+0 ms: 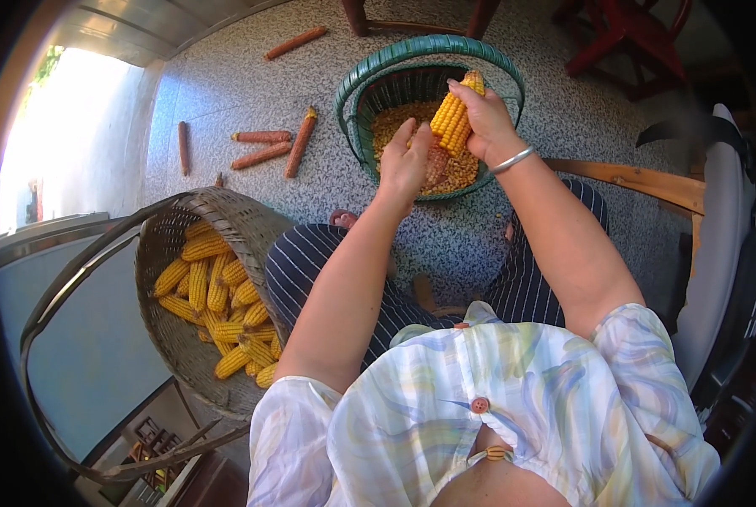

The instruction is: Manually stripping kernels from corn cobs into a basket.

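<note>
My right hand [487, 120] grips a dried ear of corn [455, 117] with yellow kernels, held tilted over a green woven basket [428, 47] with an arched handle. Just left of the ear is my left hand [405, 158], palm turned inward and fingers raised; a reddish corncob [436, 166], partly stripped, lies against or just behind its fingers, and whether the hand grips it is unclear. Loose corn kernels [467, 168] cover the bottom of the green basket. To the left, a larger wicker basket [238, 215] lies tilted, with several whole ears of corn [207, 247] inside.
Several bare corncobs [301, 142] are scattered on the speckled floor [327, 82] left of the green basket. Red wooden chair legs [619, 51] stand at the upper right, a wooden bar [631, 180] at the right. The wicker basket's long handle [29, 329] arches out to the far left.
</note>
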A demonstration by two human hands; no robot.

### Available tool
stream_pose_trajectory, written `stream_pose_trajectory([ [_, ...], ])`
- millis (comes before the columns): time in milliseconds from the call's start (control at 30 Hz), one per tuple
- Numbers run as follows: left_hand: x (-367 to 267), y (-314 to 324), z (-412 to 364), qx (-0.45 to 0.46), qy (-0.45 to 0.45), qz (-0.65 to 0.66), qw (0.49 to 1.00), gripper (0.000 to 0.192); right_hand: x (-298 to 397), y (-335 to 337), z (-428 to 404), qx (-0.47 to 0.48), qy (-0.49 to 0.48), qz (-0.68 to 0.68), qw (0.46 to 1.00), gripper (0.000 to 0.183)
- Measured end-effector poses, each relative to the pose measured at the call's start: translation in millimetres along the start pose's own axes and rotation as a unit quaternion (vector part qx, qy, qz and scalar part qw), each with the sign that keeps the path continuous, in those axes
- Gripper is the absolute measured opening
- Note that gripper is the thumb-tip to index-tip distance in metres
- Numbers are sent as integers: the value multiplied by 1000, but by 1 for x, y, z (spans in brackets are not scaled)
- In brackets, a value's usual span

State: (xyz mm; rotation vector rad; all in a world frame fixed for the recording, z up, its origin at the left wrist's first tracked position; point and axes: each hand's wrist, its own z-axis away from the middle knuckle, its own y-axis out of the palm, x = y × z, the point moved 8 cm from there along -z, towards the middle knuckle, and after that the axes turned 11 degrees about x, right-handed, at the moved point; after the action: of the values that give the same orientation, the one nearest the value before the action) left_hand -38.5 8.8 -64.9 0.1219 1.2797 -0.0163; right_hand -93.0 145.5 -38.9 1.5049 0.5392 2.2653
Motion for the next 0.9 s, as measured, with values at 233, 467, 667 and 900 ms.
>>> stream_pose_trajectory([
  [233,-25,13,17,71,-101,-170,978,49,3,5,5,-9,-46,54,997,32],
  [467,-14,-4,10,14,-37,-138,990,48,0,12,7,-5,-6,29,1000,21],
  [667,-26,18,17,83,-82,39,992,47,0,2,2,1,-19,22,1000,36],
  [900,-30,18,19,90,-67,-73,991,41,-2,4,2,4,-8,47,999,39],
])
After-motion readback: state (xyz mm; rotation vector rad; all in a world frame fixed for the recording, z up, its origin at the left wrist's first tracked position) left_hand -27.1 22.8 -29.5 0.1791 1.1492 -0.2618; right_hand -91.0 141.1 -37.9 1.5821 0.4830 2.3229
